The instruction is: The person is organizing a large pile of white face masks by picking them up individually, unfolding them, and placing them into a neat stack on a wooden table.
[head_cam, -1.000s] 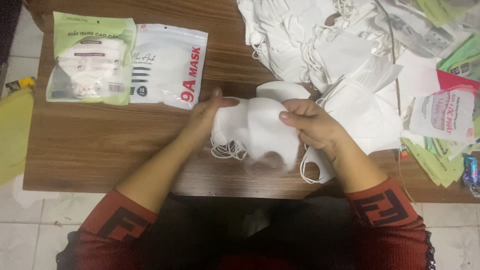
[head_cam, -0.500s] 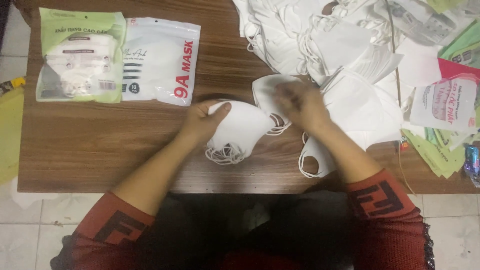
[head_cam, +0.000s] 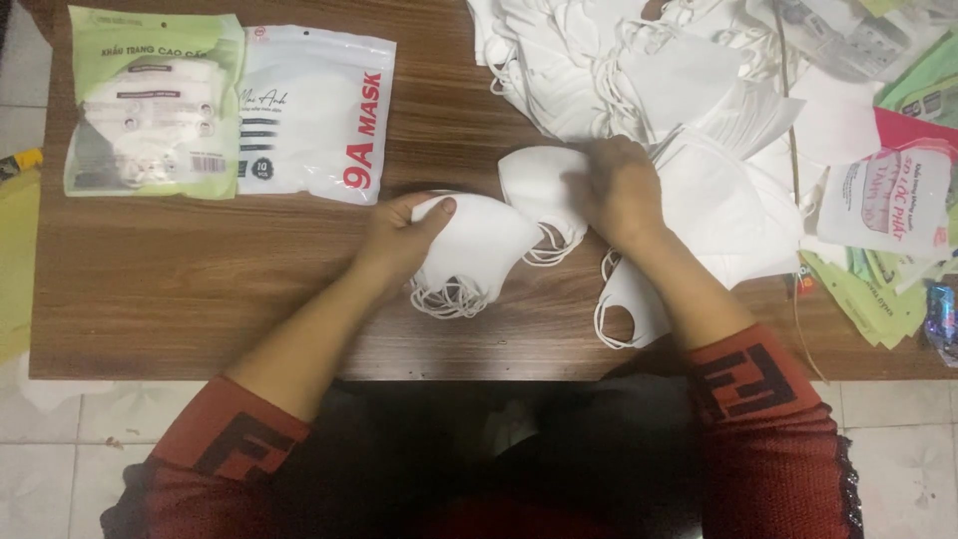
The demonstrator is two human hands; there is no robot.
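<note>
While the left hand clamps a small stack of white masks at frame centre, the right hand closes on a single mask just beside it.

Fingers should pinch the single mask's edge, clear of its ear loops, and square it onto the stack; the loose mask pile sits upper right, sealed packets upper left, on the wooden table.
</note>
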